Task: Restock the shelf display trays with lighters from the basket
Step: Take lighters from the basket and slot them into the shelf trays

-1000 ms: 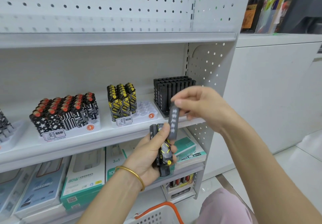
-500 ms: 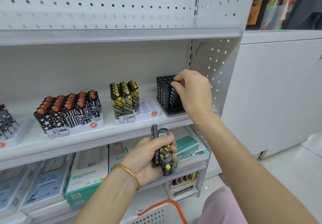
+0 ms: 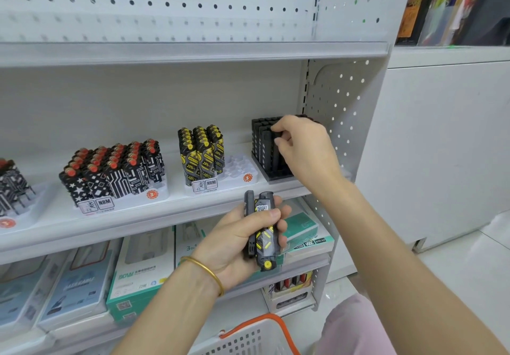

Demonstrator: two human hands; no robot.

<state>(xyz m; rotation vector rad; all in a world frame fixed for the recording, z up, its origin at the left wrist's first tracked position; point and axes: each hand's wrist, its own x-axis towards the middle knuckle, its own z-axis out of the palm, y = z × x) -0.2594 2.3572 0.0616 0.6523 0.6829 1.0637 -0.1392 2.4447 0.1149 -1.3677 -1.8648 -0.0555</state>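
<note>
Head view: the right hand (image 3: 300, 147) reaches into the black tray (image 3: 278, 178) at the right end of the shelf (image 3: 171, 211). Its forefinger and thumb are curled round the top of a black lighter (image 3: 276, 158) standing upright among the front rows. I cannot tell whether that lighter is fully down in its slot.

The left hand (image 3: 242, 241) hovers just below the shelf edge, fingers and thumb wrapped round a small bunch of lighters (image 3: 265, 240). At least two show, a dark grey one and one with yellow marks, side by side, the yellow cap at the lower end.

Left of the black tray stands a white tray (image 3: 242, 168). Yellow lighters (image 3: 201, 156) fill its left rows and the slots on its right are bare. The basket (image 3: 248, 338) sits at the bottom edge, below both hands.

These lighters look light, stiff and smooth-skinned, so probably slippery. Those in the bunch could slide past each other if the grip loosens. Each is best pinched near the top on its narrow sides and let straight down into a slot. The rows stand tight, so a tilted entry would likely nudge the neighbours over. As they presumably hold fuel, a drop to the floor is worth avoiding.
</note>
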